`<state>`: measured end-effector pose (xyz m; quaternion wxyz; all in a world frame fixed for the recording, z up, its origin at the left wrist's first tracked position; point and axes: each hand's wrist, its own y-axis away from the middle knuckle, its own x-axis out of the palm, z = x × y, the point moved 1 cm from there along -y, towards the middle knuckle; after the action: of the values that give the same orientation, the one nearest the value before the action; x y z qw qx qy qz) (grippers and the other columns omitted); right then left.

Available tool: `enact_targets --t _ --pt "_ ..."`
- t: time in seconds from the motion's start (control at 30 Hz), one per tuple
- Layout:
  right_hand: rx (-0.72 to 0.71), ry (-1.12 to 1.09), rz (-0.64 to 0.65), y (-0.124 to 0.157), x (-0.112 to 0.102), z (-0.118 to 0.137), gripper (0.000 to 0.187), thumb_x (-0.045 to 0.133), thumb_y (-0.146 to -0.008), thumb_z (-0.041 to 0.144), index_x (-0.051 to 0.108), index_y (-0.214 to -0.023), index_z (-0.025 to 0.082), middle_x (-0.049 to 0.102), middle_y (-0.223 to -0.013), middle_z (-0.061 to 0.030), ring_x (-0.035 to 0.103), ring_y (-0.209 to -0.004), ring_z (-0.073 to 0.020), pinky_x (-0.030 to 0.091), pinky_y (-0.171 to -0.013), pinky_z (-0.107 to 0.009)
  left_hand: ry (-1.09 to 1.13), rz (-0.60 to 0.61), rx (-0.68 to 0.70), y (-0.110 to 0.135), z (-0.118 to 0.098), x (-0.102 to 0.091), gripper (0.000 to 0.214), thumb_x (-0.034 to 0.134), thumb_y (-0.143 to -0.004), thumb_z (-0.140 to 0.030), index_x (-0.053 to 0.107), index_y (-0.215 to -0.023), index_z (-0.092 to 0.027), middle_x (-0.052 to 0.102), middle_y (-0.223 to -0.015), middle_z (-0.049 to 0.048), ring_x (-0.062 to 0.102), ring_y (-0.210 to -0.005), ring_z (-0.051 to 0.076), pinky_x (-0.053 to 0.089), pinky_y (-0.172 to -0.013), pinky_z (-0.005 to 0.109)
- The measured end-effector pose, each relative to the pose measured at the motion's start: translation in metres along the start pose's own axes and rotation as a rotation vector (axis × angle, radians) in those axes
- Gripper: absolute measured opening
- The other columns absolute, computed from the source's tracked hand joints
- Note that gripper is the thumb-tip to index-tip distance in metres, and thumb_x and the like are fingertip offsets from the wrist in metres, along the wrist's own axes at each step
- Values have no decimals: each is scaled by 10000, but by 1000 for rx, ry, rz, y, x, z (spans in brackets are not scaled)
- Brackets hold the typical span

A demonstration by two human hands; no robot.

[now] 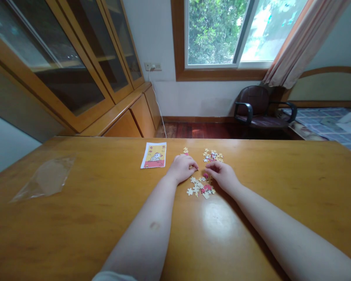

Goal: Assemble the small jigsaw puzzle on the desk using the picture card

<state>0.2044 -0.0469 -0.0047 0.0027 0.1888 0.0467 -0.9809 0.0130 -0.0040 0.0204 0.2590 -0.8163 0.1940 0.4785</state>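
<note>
Both my hands rest on a wooden table (105, 218) among loose jigsaw pieces. My left hand (181, 168) is curled, fingers pinched together at a small piece near its fingertips. My right hand (222, 175) is also curled, its fingertips pinching a small pink piece. A cluster of white, yellow and pink pieces (200, 187) lies between and just below the hands. Another heap of pieces (213, 155) sits beyond the right hand, and two or three lie by the left hand (185, 150). A yellow picture card (154, 155) lies left of my left hand.
A clear plastic bag (45, 178) lies at the table's left. Wooden cabinets with glass doors (76, 66) line the left wall. A dark armchair (259, 107) stands under the window, with a bed (333, 121) at the right.
</note>
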Motion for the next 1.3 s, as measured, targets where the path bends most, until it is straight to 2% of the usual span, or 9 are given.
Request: enact_targets --t 0.3,0.4,0.5,0.67,0.83,0.93,1.07,1.17,1.3 --pt "24 138 12 0 0 -1 196 610 -767 235 652 -957 204 727 -810 -29 674 -719 -161 520 -721 -311 -33 -13 -67 3 2 -1 227 564 -747 -129 743 -780 -264 707 -876 4 591 -900 204 426 -842 363" --pt "48 100 -2 0 0 1 208 610 -769 238 630 -973 200 727 -780 -19 677 -690 -158 522 -710 -308 40 -45 -21 4 -1 -1 206 590 -771 -189 731 -905 -260 706 -943 12 594 -936 203 428 -876 361" --pt "46 21 -7 0 1 1 215 625 -764 276 619 -963 194 731 -780 -29 684 -695 -168 532 -712 -317 140 3 66 3 -5 0 229 655 -764 -293 712 -981 -250 711 -948 13 604 -924 191 434 -887 339" --pt "-33 -44 43 4 5 0 199 633 -771 328 628 -927 204 735 -851 -46 694 -796 -175 539 -769 -315 264 66 4 1 -9 1 154 628 -797 -320 716 -858 -209 721 -838 14 617 -799 158 460 -754 277" --pt "-118 258 8 7 -1 8 174 571 -833 327 641 -954 222 722 -847 -27 655 -740 -160 490 -720 -291 159 -6 -16 2 -5 -2 127 603 -804 -299 688 -775 -209 699 -806 11 596 -814 171 439 -801 312" --pt "-185 475 13 8 -7 15 248 491 -892 375 647 -783 217 671 -729 -26 596 -696 -170 430 -656 -280 14 -115 -123 2 0 -3 107 606 -786 -276 669 -733 -206 683 -851 27 568 -909 212 416 -860 366" --pt "-260 628 77 8 -8 20 373 445 -921 405 625 -662 206 571 -616 -30 525 -651 -172 377 -616 -273 -90 -119 -244 2 6 -1 134 610 -782 -289 680 -700 -208 680 -873 47 546 -939 242 405 -872 407" --pt "-305 600 146 9 -6 23 324 459 -922 393 676 -777 201 614 -687 -47 545 -720 -183 403 -693 -290 -111 -110 -247 1 9 1 124 625 -781 -302 698 -726 -217 682 -887 48 540 -947 246 403 -880 413" --pt "-371 525 266 10 -4 25 261 473 -923 350 676 -1008 210 687 -941 -67 557 -948 -220 383 -890 -361 -74 -121 -205 2 9 2 129 605 -806 -282 722 -850 -252 679 -950 34 534 -996 232 398 -918 403"
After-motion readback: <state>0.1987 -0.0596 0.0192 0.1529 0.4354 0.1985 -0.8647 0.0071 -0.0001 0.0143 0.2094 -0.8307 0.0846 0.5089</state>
